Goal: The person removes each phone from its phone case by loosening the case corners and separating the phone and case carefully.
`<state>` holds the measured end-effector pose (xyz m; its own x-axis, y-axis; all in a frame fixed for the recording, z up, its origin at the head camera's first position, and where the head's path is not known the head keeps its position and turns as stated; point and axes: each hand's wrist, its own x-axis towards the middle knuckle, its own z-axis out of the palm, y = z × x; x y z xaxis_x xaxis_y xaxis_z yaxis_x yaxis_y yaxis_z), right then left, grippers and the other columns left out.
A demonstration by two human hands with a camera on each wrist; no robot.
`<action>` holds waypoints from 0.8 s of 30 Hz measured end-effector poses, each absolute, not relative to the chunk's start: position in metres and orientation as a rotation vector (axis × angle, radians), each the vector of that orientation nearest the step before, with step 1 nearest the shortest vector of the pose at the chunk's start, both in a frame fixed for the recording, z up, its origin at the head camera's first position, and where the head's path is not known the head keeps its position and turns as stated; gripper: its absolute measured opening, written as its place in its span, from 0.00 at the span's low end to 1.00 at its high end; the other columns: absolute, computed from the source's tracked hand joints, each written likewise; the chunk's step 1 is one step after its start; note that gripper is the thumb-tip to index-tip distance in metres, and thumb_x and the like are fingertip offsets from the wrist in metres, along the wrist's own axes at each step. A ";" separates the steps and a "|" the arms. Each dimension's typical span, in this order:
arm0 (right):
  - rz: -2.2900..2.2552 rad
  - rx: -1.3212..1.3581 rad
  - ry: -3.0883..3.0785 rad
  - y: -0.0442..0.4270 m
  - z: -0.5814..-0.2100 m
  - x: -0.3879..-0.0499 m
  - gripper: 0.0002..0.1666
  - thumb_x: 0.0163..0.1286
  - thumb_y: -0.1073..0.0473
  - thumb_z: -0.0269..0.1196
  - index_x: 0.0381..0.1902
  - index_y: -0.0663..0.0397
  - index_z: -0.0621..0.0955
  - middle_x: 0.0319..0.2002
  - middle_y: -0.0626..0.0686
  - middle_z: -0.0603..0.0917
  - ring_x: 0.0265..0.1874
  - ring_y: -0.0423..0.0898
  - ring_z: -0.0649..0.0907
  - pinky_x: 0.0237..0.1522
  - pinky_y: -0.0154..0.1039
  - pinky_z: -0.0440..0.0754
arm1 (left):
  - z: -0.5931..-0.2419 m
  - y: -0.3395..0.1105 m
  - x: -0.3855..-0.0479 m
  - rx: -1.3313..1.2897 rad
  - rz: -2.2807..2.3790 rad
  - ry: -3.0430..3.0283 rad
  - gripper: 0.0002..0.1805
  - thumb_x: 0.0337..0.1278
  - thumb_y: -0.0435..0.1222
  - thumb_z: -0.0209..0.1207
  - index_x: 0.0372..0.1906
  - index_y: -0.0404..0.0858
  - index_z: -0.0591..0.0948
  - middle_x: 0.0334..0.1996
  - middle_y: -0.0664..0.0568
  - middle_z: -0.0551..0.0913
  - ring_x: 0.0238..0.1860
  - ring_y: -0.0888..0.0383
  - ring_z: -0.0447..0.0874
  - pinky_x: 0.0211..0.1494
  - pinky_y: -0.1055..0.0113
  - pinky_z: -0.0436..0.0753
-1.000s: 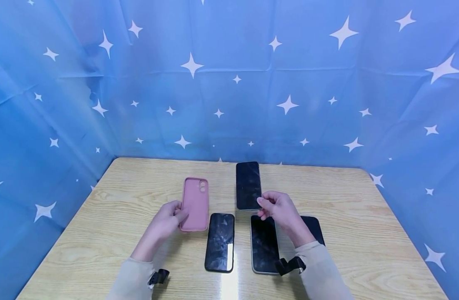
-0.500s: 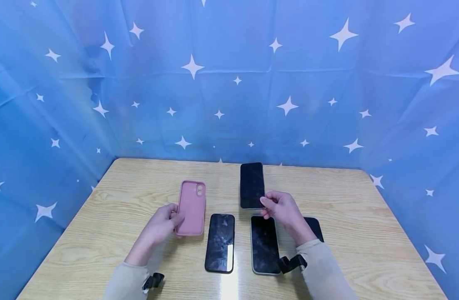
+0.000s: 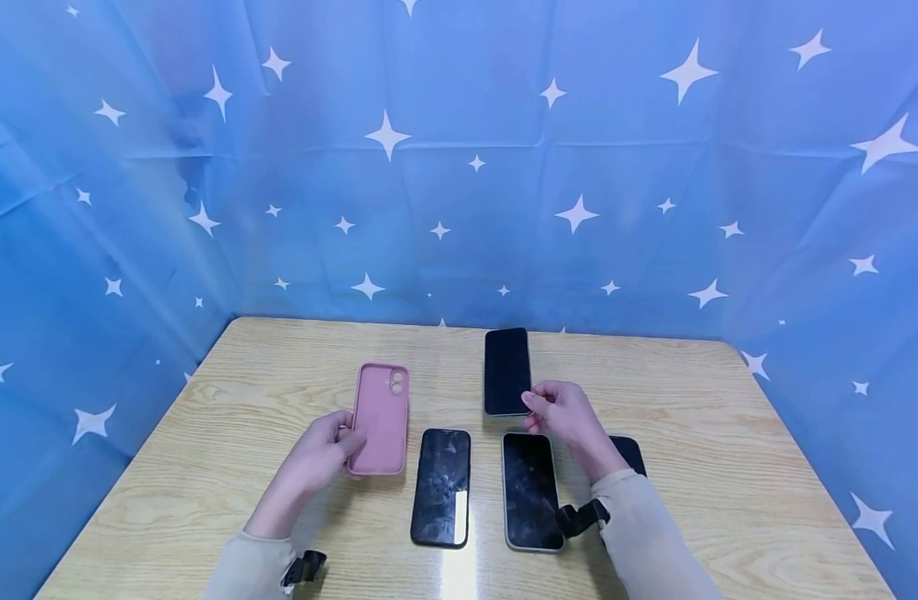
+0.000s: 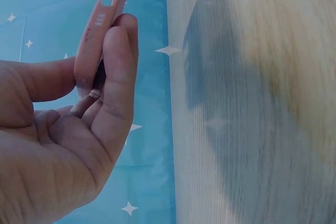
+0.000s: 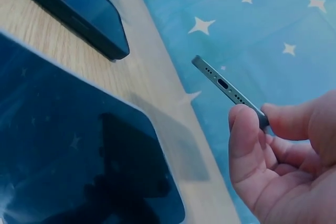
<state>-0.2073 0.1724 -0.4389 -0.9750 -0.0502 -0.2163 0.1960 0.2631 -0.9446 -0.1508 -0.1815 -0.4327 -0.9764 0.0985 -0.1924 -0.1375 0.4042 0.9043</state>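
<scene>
Pink case (image 3: 383, 408) | left fingers (image 4: 119, 69) grip edge | right fingers (image 5: 245, 140) pinch phone (image 3: 507, 371) corner | wide gap between

Staged tabletop set: wood-grain table (image 3: 691, 433) backed and flanked by creased blue star-print cloth (image 3: 504, 192); wider room hidden.

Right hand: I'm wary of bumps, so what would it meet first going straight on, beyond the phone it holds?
Probably the starry blue backdrop: from the right hand, the line past the held phone seems to run forward and leftward, though depth is hard to judge.
</scene>
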 end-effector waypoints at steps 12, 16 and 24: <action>-1.740 0.166 2.306 0.164 -0.446 -0.221 0.12 0.80 0.64 0.58 0.42 0.73 0.77 0.28 0.59 0.82 0.23 0.43 0.82 0.29 0.34 0.86 | -0.433 -0.183 -0.151 -0.046 1.641 2.412 0.09 0.74 0.29 0.53 0.49 0.25 0.78 0.28 0.44 0.84 0.28 0.53 0.83 0.34 0.64 0.81; -1.705 0.186 2.307 0.162 -0.449 -0.226 0.12 0.80 0.64 0.58 0.41 0.72 0.77 0.27 0.57 0.82 0.24 0.43 0.82 0.30 0.34 0.86 | -0.433 -0.182 -0.150 -0.050 1.654 2.395 0.09 0.74 0.28 0.53 0.49 0.25 0.78 0.29 0.43 0.84 0.28 0.52 0.84 0.35 0.63 0.83; -1.706 0.216 2.274 0.154 -0.454 -0.237 0.10 0.79 0.66 0.57 0.41 0.73 0.77 0.27 0.57 0.81 0.22 0.43 0.82 0.28 0.35 0.86 | -0.435 -0.181 -0.150 -0.048 1.630 2.424 0.09 0.75 0.30 0.54 0.49 0.26 0.78 0.29 0.45 0.84 0.28 0.52 0.83 0.34 0.64 0.81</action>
<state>-0.2369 0.1543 -0.4540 -0.9469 -0.0529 -0.3170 0.2896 0.2874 -0.9130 -0.1501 -0.1806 -0.4348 -0.9753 0.0952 -0.1995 -0.1489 0.3842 0.9112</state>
